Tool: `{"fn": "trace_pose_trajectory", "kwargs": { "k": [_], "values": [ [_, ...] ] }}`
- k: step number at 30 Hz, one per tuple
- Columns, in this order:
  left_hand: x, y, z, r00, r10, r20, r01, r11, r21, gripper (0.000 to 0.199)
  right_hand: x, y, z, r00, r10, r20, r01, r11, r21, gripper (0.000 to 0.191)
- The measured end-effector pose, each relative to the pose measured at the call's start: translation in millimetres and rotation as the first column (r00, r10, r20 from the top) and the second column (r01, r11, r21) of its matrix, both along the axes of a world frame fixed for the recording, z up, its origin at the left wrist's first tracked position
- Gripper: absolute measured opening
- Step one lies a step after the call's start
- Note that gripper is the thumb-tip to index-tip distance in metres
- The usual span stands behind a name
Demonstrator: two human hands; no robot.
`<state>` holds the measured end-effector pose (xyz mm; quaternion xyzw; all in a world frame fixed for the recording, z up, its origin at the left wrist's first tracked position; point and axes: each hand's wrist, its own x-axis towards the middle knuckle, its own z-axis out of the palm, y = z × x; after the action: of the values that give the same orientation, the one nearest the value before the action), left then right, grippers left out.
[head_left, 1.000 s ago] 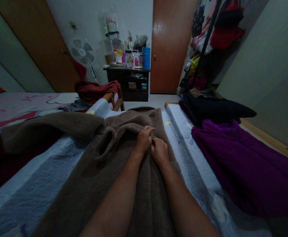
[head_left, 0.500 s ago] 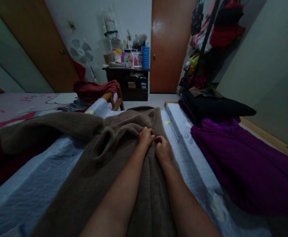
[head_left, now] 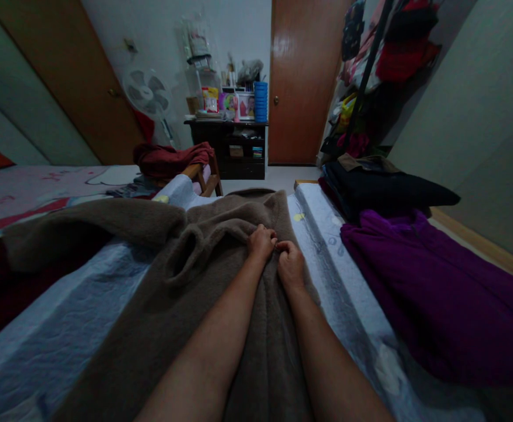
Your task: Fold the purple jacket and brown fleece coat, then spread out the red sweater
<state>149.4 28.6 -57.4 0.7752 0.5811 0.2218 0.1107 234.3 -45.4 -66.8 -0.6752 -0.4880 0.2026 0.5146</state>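
Note:
A brown fleecy garment (head_left: 194, 316) lies spread over the blue-white bedding, one sleeve stretched out to the left and the other folded into a loop near its middle. My left hand (head_left: 262, 241) is closed on the garment's front, close to its upper right part. Just to the right, my right hand (head_left: 290, 262) is closed too, its bent fingers pinching the cloth by the front seam. The fingertips of both hands nearly meet. Whatever small part lies between them is too dark and small to make out.
Right of the garment lie a purple garment (head_left: 441, 299) and a dark folded pile (head_left: 383, 184). A red cloth (head_left: 172, 161) hangs on a wooden frame at the back left. Farther off stand a fan (head_left: 147, 92) and a dark cabinet (head_left: 227, 149).
The whole view has shifted very slightly. Both hands stay at the same spot on the brown garment, with no clear movement of the cloth.

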Motion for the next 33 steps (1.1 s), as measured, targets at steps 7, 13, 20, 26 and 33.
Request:
{"fn": "trace_pose_trajectory", "kwargs": {
  "k": [7,13,20,26,33],
  "values": [
    [-5,4,-2.7,0.981,0.048,0.19,-0.053,0.998,0.019,0.009,0,0,0.5,0.999,0.005,0.035,-0.005,1.0,-0.015,0.034],
    [-6,5,-0.8,0.962,0.119,0.248,-0.118,0.993,-0.016,0.014,-1,1,0.3,1.0,0.005,0.009,-0.005,1.0,-0.009,0.036],
    [-7,4,0.9,0.977,0.118,0.179,-0.12,0.993,0.002,0.026,-1,0,1.6,0.987,-0.123,0.105,0.12,0.992,0.033,0.041],
    [-8,3,1.4,0.969,0.129,0.212,-0.134,0.991,0.011,0.024,-8,-6,4.6,0.931,-0.112,0.348,0.132,0.991,-0.033,0.044],
    [-10,5,-7.3,0.91,0.11,0.399,-0.137,0.99,0.038,0.012,-15,-9,3.5,0.867,0.017,0.498,0.098,0.974,-0.203,0.042]
  ]
}}
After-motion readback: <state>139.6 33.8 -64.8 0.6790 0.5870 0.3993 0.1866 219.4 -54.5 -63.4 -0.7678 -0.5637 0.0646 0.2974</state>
